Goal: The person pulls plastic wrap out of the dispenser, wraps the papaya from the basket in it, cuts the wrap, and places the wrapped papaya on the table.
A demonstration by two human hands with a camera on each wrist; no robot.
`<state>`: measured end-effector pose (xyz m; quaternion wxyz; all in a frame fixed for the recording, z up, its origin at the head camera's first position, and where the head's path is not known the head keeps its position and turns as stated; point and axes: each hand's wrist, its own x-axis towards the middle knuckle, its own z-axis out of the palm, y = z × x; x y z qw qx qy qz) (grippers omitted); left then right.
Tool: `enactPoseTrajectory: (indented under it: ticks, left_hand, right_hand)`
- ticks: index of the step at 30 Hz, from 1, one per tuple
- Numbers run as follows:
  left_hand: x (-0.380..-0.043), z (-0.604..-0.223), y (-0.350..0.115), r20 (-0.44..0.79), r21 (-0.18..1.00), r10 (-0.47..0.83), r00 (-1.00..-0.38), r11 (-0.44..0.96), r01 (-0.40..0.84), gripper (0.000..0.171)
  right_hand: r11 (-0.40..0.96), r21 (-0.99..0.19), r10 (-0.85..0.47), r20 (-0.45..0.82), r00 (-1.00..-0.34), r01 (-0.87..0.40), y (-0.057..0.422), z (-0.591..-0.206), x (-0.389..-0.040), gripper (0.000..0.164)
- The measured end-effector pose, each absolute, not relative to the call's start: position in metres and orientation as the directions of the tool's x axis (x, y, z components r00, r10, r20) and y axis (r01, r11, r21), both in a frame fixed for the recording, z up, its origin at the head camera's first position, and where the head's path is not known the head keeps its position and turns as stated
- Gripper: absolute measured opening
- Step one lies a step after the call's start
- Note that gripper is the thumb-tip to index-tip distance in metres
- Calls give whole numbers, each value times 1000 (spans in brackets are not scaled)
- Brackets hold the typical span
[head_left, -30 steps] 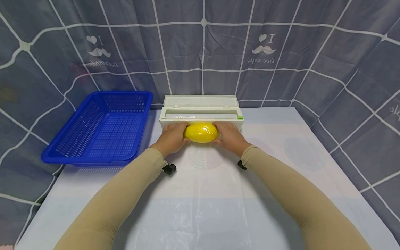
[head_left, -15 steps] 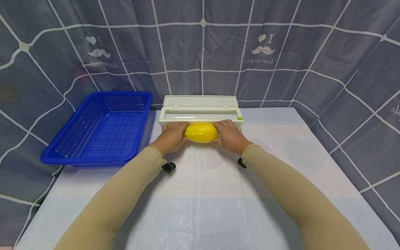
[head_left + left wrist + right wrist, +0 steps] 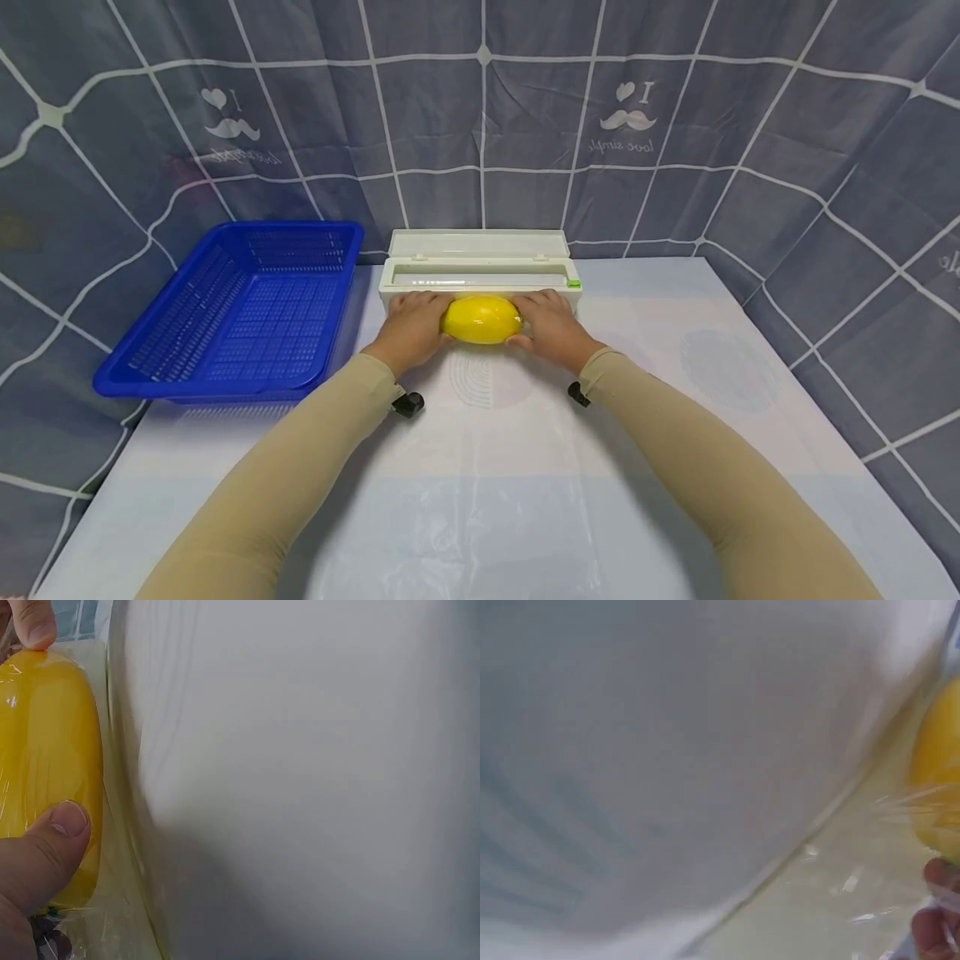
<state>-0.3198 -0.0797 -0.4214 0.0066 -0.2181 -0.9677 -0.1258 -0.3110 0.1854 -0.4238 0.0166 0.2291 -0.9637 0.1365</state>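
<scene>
From my station I see only small shifts: in the head view the blue basket (image 3: 273,321) and the open white box (image 3: 480,244) lie slightly further left than a second ago. I notice the left sleeve (image 3: 281,475) and right sleeve (image 3: 682,450) edge slightly inward toward each other, and the glints fall differently on the film-wrapped yellow object (image 3: 481,319).

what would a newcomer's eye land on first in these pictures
Probably the bright yellow oval, glossy under clear film and held between the left grip and right grip near the middle of the head view. Next, the big blue basket at the left of the table, then the white box with its lid raised, just beyond the yellow oval.
</scene>
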Motion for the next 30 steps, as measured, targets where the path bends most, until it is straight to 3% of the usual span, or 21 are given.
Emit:
enactPoseTrajectory:
  ticks: [6, 12, 22, 30]
  left_hand:
    - [-323, -422, -83, 86, 227, 419, -904, 875, 427, 67]
    - [-320, -420, -84, 86, 225, 426, -900, 872, 434, 66]
    - [-325, -424, -83, 117, 281, 401, -909, 864, 417, 68]
    - [-325, -420, -84, 101, 279, 412, -906, 862, 423, 69]
  right_hand:
    - [894, -111, -420, 133, -898, -435, 172, -408, -297, 114]
    - [882, 19, -470, 133, -873, -472, 164, -412, -295, 97]
    - [868, -154, -449, 166, -878, -473, 171, -422, -305, 72]
    - [871, -230, -411, 140, -901, -433, 174, -422, -309, 77]
